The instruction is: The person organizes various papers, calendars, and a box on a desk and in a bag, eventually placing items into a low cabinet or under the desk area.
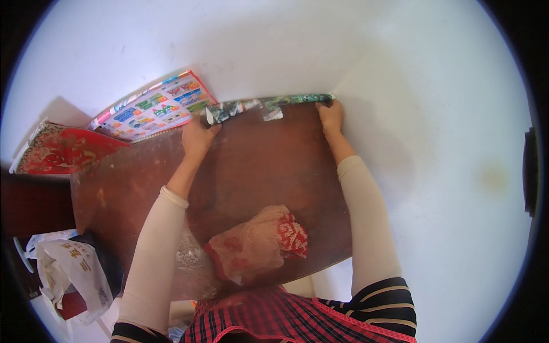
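Note:
A rolled-up printed poster or sheet [240, 108], dark green and white, lies along the back of a worn brown wooden tabletop [261, 171], close against the wall. My left hand [198, 133] grips its left end, thumb toward me. Around the right end, my right hand [331, 116] has its fingers closed. A loose flap [273, 112] hangs from the middle of the roll onto the wood. Nearer to me, between my forearms, rests a crumpled pink and red cloth [253, 246], apart from both hands.
Against the white wall [291, 47] lean a colourful printed board [158, 107] and a red, dirt-stained sheet [73, 148]. A white plastic bag [81, 261] bearing writing hangs at the lower left. Pale dust [191, 257] marks the table's near part.

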### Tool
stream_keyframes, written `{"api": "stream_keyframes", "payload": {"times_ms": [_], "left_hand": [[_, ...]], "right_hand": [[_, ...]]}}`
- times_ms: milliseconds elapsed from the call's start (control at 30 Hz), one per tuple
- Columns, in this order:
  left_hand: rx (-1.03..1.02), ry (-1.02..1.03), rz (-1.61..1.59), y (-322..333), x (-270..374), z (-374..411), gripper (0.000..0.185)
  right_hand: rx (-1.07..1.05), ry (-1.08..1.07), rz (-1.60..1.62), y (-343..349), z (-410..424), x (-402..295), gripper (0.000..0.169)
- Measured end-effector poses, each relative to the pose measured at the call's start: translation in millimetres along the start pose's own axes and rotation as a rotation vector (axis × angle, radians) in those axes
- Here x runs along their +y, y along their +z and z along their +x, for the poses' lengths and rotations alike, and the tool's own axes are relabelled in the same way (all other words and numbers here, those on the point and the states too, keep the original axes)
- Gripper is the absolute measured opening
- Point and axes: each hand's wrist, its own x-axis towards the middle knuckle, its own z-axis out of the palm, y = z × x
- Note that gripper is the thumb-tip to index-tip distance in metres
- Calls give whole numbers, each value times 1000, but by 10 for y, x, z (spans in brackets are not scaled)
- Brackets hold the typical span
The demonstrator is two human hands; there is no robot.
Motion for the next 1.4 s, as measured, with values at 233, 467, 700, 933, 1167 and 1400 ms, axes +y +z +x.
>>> {"api": "stream_keyframes", "payload": {"times_ms": [233, 467, 700, 933, 1167, 1400], "left_hand": [[-2, -87, -99, 42, -246, 99, 29], [39, -122, -102, 116, -243, 127, 24], [6, -101, -222, 66, -332, 146, 24], [207, 90, -273, -192, -101, 41, 21], [484, 208, -228, -144, -20, -84, 23], [352, 64, -304, -68, -11, -87, 22]], "right_hand": [[493, -581, -177, 51, -382, -198, 42], [90, -1116, -408, 79, -368, -491, 26], [64, -1156, -469, 119, -267, -659, 9], [70, -1076, -424, -148, -305, -967, 11], [66, -1069, -367, -589, -299, -1617, 16], [60, -1000, -434, -615, -307, -1652, 17]]}}
